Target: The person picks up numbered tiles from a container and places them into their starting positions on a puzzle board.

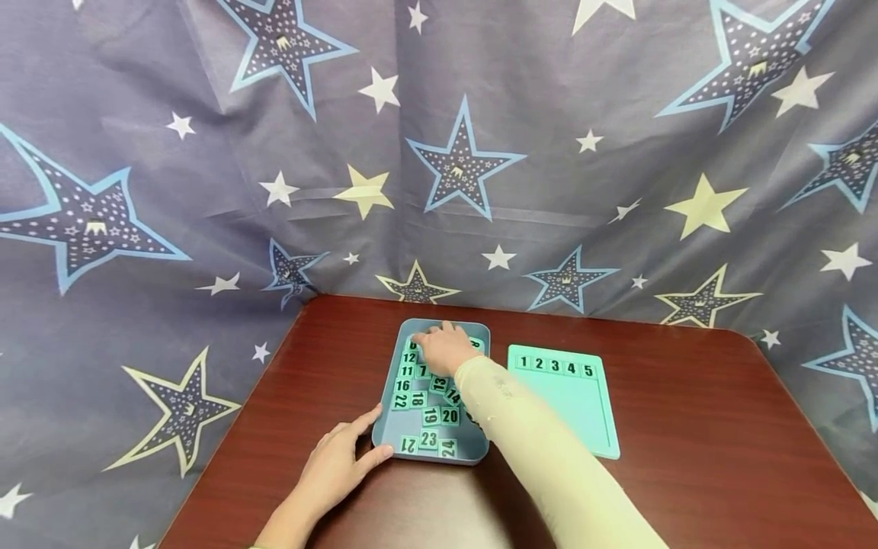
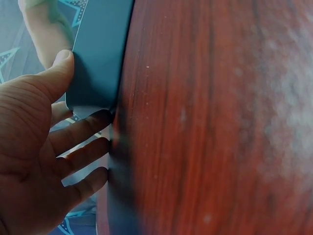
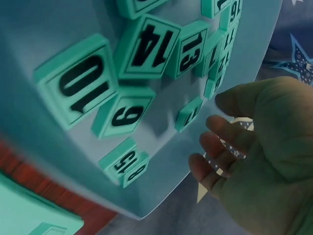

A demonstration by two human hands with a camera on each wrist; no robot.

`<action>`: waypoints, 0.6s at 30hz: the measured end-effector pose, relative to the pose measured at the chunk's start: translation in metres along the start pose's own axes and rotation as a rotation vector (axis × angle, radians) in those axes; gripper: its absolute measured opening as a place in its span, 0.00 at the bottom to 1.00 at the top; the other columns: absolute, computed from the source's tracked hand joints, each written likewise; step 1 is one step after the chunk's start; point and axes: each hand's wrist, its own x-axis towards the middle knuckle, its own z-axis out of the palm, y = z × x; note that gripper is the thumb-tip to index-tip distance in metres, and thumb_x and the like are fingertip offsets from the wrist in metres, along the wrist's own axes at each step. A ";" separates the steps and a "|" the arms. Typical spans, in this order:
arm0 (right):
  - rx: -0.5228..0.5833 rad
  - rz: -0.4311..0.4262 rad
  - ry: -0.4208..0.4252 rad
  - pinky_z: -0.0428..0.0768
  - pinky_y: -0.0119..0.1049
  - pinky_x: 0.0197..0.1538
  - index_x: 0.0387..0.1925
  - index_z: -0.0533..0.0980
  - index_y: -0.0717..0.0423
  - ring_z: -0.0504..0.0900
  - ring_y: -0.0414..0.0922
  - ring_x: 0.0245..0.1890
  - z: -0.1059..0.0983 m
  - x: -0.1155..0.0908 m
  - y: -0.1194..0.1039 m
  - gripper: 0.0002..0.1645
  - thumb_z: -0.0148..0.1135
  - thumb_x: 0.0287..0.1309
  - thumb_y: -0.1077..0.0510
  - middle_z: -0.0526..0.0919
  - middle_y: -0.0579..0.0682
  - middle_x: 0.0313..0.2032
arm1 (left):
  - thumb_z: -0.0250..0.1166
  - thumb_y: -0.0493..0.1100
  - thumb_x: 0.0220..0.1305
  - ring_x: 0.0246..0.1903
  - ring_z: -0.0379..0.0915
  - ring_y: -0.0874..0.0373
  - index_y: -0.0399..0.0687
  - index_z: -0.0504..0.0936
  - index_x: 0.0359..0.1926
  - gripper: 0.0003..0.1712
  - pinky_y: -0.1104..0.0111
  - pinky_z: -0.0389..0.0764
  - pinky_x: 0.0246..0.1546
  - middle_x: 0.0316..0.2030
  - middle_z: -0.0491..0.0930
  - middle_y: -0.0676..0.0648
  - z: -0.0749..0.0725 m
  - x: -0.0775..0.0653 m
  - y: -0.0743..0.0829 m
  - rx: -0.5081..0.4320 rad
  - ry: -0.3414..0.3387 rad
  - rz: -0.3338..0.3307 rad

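Note:
A grey-blue tray (image 1: 406, 424) full of loose green number tiles stands on the table. My left hand (image 1: 336, 460) rests at its near left corner, thumb at the front wall and fingers by the left side, as the left wrist view shows. Over the far end of the tray is my right hand (image 1: 446, 349), palm down, with its fingers loosely bent and no tile seen between them. In the right wrist view its thumb is close to the tile 6 (image 3: 213, 87), and a tile marked 17 (image 3: 189, 114) lies near the fingertips.
Right of the tray lies a green board (image 1: 562, 400) with tiles 1 to 5 (image 1: 555, 366) in its top row. My right forearm (image 1: 542, 450) crosses over the tray's right side and part of the board. A star-patterned cloth (image 1: 453, 244) hangs behind the brown table (image 1: 693, 412).

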 end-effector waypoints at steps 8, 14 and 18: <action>-0.191 -0.007 -0.007 0.69 0.51 0.78 0.80 0.65 0.24 0.66 0.53 0.79 0.006 0.006 -0.016 0.30 0.44 0.86 0.53 0.71 0.47 0.78 | 0.73 0.66 0.66 0.58 0.83 0.45 0.65 0.75 0.77 0.41 0.43 0.83 0.56 0.60 0.86 0.44 0.000 -0.001 0.000 -0.007 0.005 0.000; -0.235 -0.001 -0.015 0.73 0.50 0.71 0.80 0.65 0.23 0.68 0.51 0.76 0.013 0.007 -0.011 0.29 0.42 0.86 0.49 0.71 0.45 0.78 | 0.73 0.66 0.65 0.57 0.83 0.44 0.66 0.76 0.76 0.41 0.43 0.82 0.56 0.60 0.86 0.44 0.000 -0.003 0.002 -0.001 0.002 -0.009; -0.192 -0.020 0.023 0.76 0.50 0.69 0.74 0.75 0.34 0.70 0.52 0.75 0.014 0.008 -0.006 0.25 0.42 0.87 0.51 0.72 0.45 0.78 | 0.73 0.66 0.65 0.57 0.83 0.44 0.66 0.76 0.76 0.41 0.42 0.82 0.56 0.60 0.85 0.43 0.000 -0.002 0.001 0.002 0.007 -0.012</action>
